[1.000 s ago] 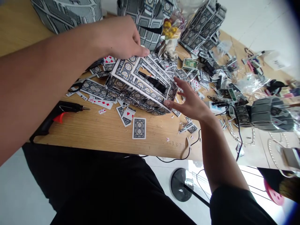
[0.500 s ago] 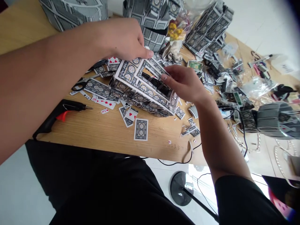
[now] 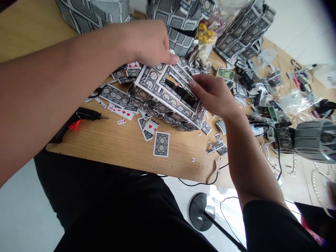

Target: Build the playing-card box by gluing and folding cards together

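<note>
The card-covered box (image 3: 171,101) sits tilted on the wooden table (image 3: 126,140), just below the left hand (image 3: 154,43) and beside the right hand (image 3: 212,93), its rectangular opening facing up between them. The left hand is curled closed at the box's far edge, its thumb on the rim and its other fingers mostly hidden. The right hand is nearly closed, thumb and forefinger pinching the strip along the opening. Nearer the body than both hands lies a face-down card (image 3: 161,144); the glue gun (image 3: 86,114) rests beside the left forearm. Past the right hand, card scraps (image 3: 262,84) spread out.
</note>
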The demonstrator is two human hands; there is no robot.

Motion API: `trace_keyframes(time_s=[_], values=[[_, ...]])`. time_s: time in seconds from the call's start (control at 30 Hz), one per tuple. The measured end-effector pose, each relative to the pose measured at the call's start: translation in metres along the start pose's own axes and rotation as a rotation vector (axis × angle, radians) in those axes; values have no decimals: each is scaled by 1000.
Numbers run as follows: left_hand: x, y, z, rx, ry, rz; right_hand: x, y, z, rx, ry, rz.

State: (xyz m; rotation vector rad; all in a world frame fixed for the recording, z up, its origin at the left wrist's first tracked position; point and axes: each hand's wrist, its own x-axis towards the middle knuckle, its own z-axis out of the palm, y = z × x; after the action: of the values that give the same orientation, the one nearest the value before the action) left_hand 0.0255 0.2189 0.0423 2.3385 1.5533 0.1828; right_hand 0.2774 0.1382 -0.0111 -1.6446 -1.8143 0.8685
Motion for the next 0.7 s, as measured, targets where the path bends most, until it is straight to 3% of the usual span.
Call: trace_keyframes(time_s=[0.1,0.7], values=[[0,6,-2,2,29,15,-2,0,-1,-119,41,-106],[0,5,-1,34,-26,0,0,2,2,-179,63,-135]])
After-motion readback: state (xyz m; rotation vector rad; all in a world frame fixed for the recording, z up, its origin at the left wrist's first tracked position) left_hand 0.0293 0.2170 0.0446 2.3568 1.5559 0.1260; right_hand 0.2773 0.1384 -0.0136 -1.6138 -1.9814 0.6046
